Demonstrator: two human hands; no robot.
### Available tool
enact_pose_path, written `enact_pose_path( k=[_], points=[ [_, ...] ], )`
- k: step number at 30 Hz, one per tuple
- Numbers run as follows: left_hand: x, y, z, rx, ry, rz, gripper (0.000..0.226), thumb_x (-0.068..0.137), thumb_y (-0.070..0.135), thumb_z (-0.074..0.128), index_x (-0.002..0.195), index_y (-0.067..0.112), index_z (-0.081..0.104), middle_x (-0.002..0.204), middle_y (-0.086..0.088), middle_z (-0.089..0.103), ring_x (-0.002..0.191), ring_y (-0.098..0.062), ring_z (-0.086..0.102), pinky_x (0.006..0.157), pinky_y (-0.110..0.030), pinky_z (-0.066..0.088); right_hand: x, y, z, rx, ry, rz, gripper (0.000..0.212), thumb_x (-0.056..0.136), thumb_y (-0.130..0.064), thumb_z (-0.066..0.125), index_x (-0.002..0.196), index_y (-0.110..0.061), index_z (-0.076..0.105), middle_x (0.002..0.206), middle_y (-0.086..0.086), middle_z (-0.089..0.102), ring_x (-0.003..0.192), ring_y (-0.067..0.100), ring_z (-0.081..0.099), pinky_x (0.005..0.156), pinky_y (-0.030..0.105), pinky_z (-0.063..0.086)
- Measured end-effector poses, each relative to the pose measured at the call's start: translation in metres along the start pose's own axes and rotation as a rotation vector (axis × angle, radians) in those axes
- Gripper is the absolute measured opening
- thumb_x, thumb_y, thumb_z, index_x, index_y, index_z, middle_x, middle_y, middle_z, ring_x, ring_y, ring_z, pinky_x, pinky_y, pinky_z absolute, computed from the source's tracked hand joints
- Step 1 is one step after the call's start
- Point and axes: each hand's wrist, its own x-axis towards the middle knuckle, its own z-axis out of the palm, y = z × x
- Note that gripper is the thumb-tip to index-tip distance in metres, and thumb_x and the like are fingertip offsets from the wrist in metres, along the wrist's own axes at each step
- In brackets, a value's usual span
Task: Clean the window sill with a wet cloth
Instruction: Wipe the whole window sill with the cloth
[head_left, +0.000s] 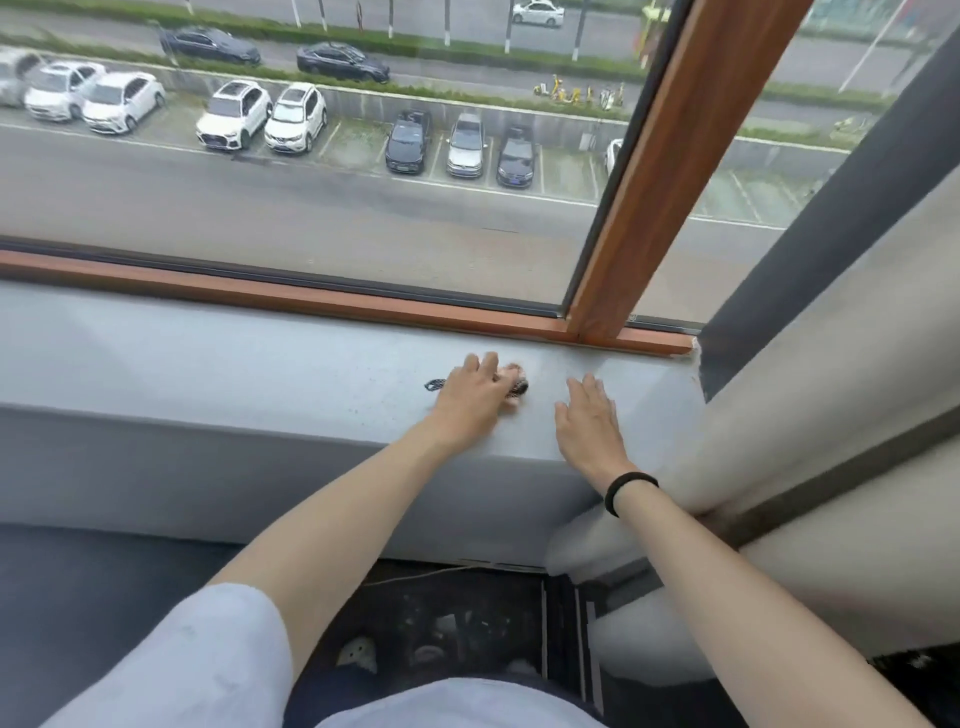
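Observation:
The grey window sill (234, 364) runs across the view below a brown window frame (311, 299). My left hand (472, 397) lies on a small pink and dark patterned cloth (515, 382) and presses it onto the sill with straight fingers. Most of the cloth is hidden under the hand; a dark end of it pokes out at the left (435, 385). My right hand (589, 421) rests flat on the sill just to the right, fingers straight, holding nothing. A black band (626, 488) circles its wrist.
A brown upright mullion (660, 171) meets the lower frame behind the hands. A pale wall with a dark stripe (831, 415) closes the sill at the right. Below the sill lies a dark floor with debris (441, 623). Parked cars show through the glass.

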Motion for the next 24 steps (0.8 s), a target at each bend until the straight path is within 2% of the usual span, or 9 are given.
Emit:
enact_pose_path(
  k=[3, 5, 8, 9, 13, 17, 21, 24],
  points=[
    [-0.011, -0.073, -0.008, -0.003, 0.015, -0.204, 0.049, 0.094, 0.019, 0.045, 0.141, 0.017, 0.032, 0.134, -0.014, 0.034, 0.116, -0.033, 0.038, 0.088, -0.039, 0.04, 0.004, -0.025, 0.01, -0.049, 0.012, -0.035, 0.046, 0.102, -0.02, 0.029, 0.145, -0.005, 0.025, 0.157, 0.016, 0.011, 0.146, 0.026, 0.004, 0.118, 0.039, 0.004],
    [-0.022, -0.123, -0.01, -0.028, 0.049, -0.371, 0.046, 0.092, 0.011, 0.044, 0.137, 0.015, 0.037, 0.13, -0.015, 0.035, 0.114, -0.033, 0.038, 0.088, -0.04, 0.039, 0.002, -0.037, 0.019, -0.073, 0.003, -0.02, 0.047, 0.102, -0.021, 0.029, 0.146, -0.005, 0.024, 0.157, 0.016, 0.007, 0.146, 0.026, 0.002, 0.117, 0.039, 0.002],
    [-0.022, -0.127, -0.011, -0.091, 0.062, -0.488, 0.044, 0.09, 0.008, 0.045, 0.133, 0.012, 0.04, 0.129, -0.015, 0.034, 0.115, -0.033, 0.036, 0.09, -0.039, 0.038, -0.004, -0.043, 0.028, -0.128, -0.004, 0.014, 0.048, 0.102, -0.023, 0.029, 0.146, -0.005, 0.023, 0.157, 0.016, 0.007, 0.146, 0.027, 0.002, 0.118, 0.04, 0.004],
    [-0.017, -0.111, -0.011, -0.13, 0.058, -0.455, 0.043, 0.092, 0.012, 0.046, 0.134, 0.011, 0.039, 0.13, -0.014, 0.034, 0.115, -0.032, 0.036, 0.089, -0.038, 0.038, -0.007, -0.043, 0.029, -0.122, -0.002, 0.041, 0.048, 0.102, -0.023, 0.03, 0.146, -0.004, 0.024, 0.157, 0.017, 0.008, 0.146, 0.027, 0.003, 0.118, 0.041, 0.005],
    [0.008, -0.03, -0.007, -0.197, 0.044, -0.126, 0.048, 0.095, 0.029, 0.048, 0.138, 0.012, 0.037, 0.134, -0.012, 0.034, 0.119, -0.031, 0.036, 0.09, -0.038, 0.037, -0.022, -0.041, 0.031, -0.122, 0.02, 0.128, 0.048, 0.101, -0.024, 0.031, 0.144, -0.003, 0.027, 0.156, 0.018, 0.013, 0.144, 0.029, 0.009, 0.118, 0.042, 0.011],
    [0.03, 0.01, -0.013, -0.204, 0.006, 0.004, 0.045, 0.093, 0.014, 0.044, 0.136, 0.008, 0.037, 0.138, -0.013, 0.031, 0.122, -0.032, 0.034, 0.093, -0.038, 0.036, -0.03, -0.038, 0.031, -0.182, 0.052, 0.174, 0.039, 0.1, -0.022, 0.033, 0.132, -0.002, 0.039, 0.146, 0.022, 0.028, 0.137, 0.034, 0.023, 0.11, 0.045, 0.024],
    [0.021, -0.01, -0.01, -0.159, 0.035, 0.071, 0.045, 0.094, 0.015, 0.042, 0.139, 0.012, 0.036, 0.139, -0.014, 0.031, 0.122, -0.034, 0.034, 0.093, -0.039, 0.036, -0.02, -0.044, 0.027, -0.185, 0.032, 0.202, 0.04, 0.099, -0.023, 0.034, 0.134, -0.003, 0.038, 0.145, 0.022, 0.028, 0.136, 0.034, 0.023, 0.109, 0.047, 0.024],
    [-0.003, -0.069, -0.005, -0.12, 0.061, -0.04, 0.051, 0.09, 0.009, 0.045, 0.14, 0.017, 0.034, 0.136, -0.015, 0.031, 0.118, -0.034, 0.036, 0.089, -0.038, 0.038, -0.006, -0.061, 0.032, -0.145, 0.029, 0.159, 0.044, 0.098, -0.023, 0.035, 0.137, -0.002, 0.036, 0.144, 0.023, 0.03, 0.135, 0.035, 0.024, 0.11, 0.047, 0.024]
  ],
)
